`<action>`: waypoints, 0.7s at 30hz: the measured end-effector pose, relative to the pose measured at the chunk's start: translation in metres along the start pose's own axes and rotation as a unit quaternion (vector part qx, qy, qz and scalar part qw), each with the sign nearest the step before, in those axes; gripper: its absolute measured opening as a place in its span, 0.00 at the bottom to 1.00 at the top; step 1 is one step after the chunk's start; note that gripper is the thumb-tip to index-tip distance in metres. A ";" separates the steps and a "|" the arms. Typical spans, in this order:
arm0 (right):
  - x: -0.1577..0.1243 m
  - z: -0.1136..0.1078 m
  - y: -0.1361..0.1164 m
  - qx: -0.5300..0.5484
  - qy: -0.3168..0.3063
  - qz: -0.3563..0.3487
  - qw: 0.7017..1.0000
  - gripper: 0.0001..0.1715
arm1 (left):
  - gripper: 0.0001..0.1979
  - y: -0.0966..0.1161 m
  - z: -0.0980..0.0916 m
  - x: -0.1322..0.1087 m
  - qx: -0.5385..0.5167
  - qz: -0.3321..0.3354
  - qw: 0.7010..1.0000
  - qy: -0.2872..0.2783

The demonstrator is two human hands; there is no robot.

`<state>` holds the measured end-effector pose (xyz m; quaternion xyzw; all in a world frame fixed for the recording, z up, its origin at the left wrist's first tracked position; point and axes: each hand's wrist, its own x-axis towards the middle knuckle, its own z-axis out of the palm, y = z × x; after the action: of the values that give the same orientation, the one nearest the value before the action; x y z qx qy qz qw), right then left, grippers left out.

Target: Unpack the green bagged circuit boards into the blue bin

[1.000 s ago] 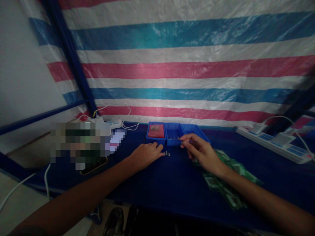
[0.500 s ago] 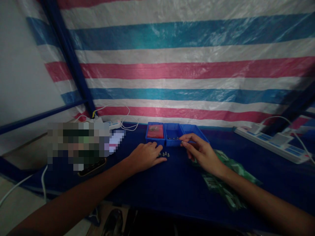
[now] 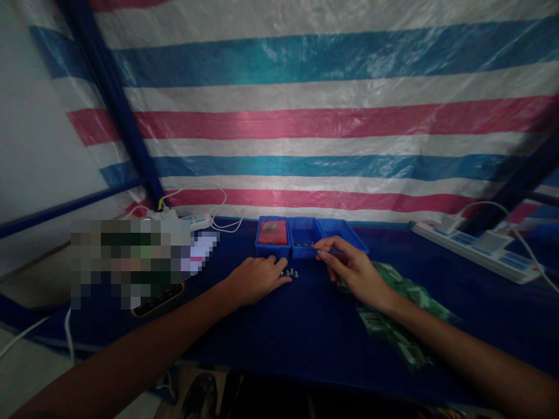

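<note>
On the blue tabletop point(image 3: 279, 337) my left hand point(image 3: 255, 280) rests palm down, its fingers apart. By its thumb and forefinger stand several small metal screws point(image 3: 292, 273) in a short row. My right hand point(image 3: 349, 265) pinches a small shiny screw point(image 3: 318, 252) between thumb and forefinger, just in front of the blue bins. The middle bin point(image 3: 302, 228) holds a few small metal parts along its front. In the left bin point(image 3: 259, 247) lies a red bag point(image 3: 273, 232). The right bin point(image 3: 345, 233) is partly covered by my right hand.
Green plastic packets point(image 3: 393, 326) lie beneath and beside my right forearm. A white power strip point(image 3: 476, 250) with plugs stands at the right. Behind the bins hangs a striped plastic sheet point(image 3: 279, 125). A dark phone-like object point(image 3: 159, 299) lies at the left.
The view has shifted slightly to the right. My left hand stays beside the screws, and my right hand keeps its pinch in front of the bins.
</note>
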<state>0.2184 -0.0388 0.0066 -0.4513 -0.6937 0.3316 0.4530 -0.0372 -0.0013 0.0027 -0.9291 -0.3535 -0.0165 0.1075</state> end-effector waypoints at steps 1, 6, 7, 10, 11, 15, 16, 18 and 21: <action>0.000 0.000 0.001 0.000 -0.001 0.000 1.000 0.17 | 0.19 0.000 0.000 0.001 0.001 0.000 1.000 -0.003; 0.001 0.001 0.003 0.006 -0.006 0.002 1.000 0.16 | 0.19 0.000 0.004 0.004 0.016 0.007 1.000 0.006; 0.001 0.001 0.004 0.008 -0.006 0.002 1.000 0.16 | 0.19 0.000 0.005 0.004 0.020 0.008 1.000 0.010; 0.001 0.001 0.003 0.013 -0.005 0.003 1.000 0.17 | 0.17 0.000 0.008 0.006 0.028 0.021 0.999 0.021; 0.001 0.001 0.003 0.013 -0.005 0.004 1.000 0.17 | 0.16 0.000 0.008 0.007 0.029 0.027 0.999 0.023; 0.001 0.002 0.003 0.014 -0.005 0.007 1.000 0.17 | 0.15 -0.001 0.009 0.008 0.035 0.039 0.998 0.029; 0.001 0.002 0.003 0.013 -0.005 0.006 1.000 0.17 | 0.15 -0.001 0.009 0.009 0.037 0.040 0.998 0.029; 0.002 0.002 0.003 0.012 -0.006 0.006 1.000 0.18 | 0.15 -0.001 0.009 0.009 0.039 0.043 0.998 0.030; 0.002 0.002 0.003 0.013 -0.008 0.006 1.000 0.18 | 0.15 0.000 0.010 0.010 0.048 0.045 0.997 0.036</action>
<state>0.2168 -0.0358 0.0043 -0.4470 -0.6904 0.3466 0.4510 -0.0299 0.0072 -0.0058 -0.9367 -0.3075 -0.0284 0.1649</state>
